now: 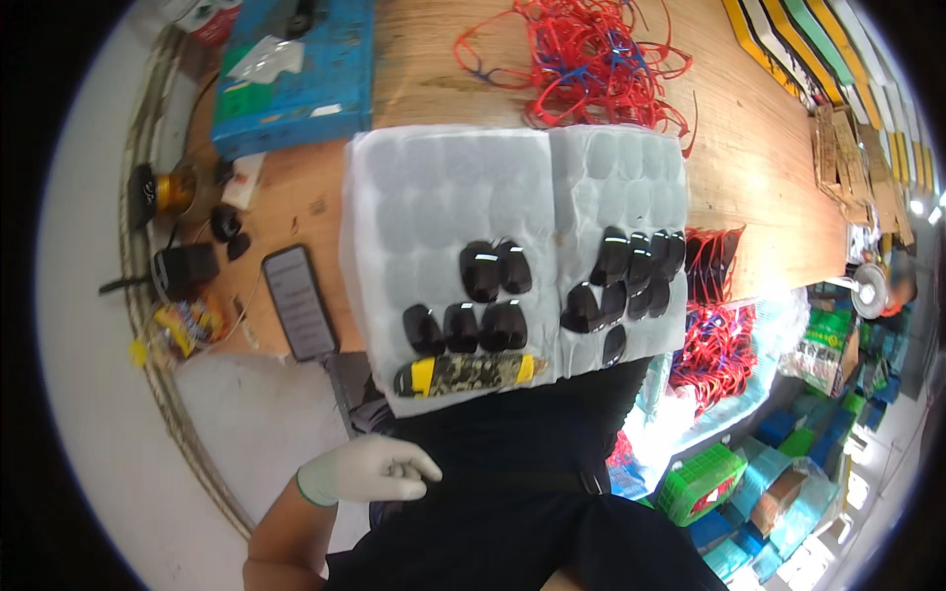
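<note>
My left hand, in a pale glove with a green cuff, hovers over my dark-clothed lap with its fingers curled in. Nothing shows between them. Of my right arm only a bit of skin appears at the lower edge; that hand is out of the picture. Ahead lie two white paper-covered trays with rounded lens-shaped hollows. Dark sunglass lenses lie in several pairs on the left tray, and more dark lenses on the right one. Along the near edge rests a tool with a black, yellow and camouflage-patterned body.
Red eyeglass frames are heaped beyond the trays; more fill a plastic-lined container at right. A phone and a blue box stand left. Green crates sit lower right. A person is far right.
</note>
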`<state>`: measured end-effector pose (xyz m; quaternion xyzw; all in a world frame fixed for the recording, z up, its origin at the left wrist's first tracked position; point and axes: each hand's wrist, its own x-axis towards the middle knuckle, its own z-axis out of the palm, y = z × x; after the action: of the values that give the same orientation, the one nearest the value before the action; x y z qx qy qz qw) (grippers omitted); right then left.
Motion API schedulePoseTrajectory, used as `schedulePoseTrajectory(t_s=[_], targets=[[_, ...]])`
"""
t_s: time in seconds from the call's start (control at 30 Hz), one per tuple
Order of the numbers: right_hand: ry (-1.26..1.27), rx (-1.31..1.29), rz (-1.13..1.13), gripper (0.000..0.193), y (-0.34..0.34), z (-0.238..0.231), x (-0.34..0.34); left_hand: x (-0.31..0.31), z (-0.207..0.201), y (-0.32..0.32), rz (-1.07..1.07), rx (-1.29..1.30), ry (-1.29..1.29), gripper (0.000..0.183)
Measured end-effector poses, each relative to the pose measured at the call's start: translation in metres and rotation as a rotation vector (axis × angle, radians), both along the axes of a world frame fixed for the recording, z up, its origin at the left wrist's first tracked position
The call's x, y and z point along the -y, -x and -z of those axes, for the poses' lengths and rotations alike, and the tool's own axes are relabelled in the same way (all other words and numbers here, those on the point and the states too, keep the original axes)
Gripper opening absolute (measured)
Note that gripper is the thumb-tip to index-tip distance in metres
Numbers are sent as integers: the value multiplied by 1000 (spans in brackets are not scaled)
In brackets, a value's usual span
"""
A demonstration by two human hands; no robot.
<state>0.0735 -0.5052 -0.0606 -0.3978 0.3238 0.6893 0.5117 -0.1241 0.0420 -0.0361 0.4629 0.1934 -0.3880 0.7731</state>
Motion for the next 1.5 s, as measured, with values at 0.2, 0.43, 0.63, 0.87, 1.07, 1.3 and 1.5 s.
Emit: schedulePoseTrajectory(t_s=[0.2, 0.43, 0.63, 0.87, 1.07, 1.3, 1.5], targets=[[145, -151, 578, 27, 37, -43, 59, -12, 47, 14, -63, -119, 360, 30], [959, 498, 426, 27, -90, -106, 91, -26, 79, 18, 23, -244, 566, 35], [286, 218, -890, 36, -195, -103, -79, -16, 90, 24, -80, -31, 491, 35], [-288, -254, -1278, 34, -54, -6, -85, -11, 94, 37, -134, 25, 474, 35], [-176, -84, -1312, 35, -80, 13, -151, -6, 90, 20, -115, 80, 423, 41], [-204, 148, -1364, 37, -108, 13, -193, -15, 81, 31, 31, 71, 344, 42], [-269, 317, -1415, 38, -115, -12, -212, -21, 33, 19, -60, 69, 60, 39]])
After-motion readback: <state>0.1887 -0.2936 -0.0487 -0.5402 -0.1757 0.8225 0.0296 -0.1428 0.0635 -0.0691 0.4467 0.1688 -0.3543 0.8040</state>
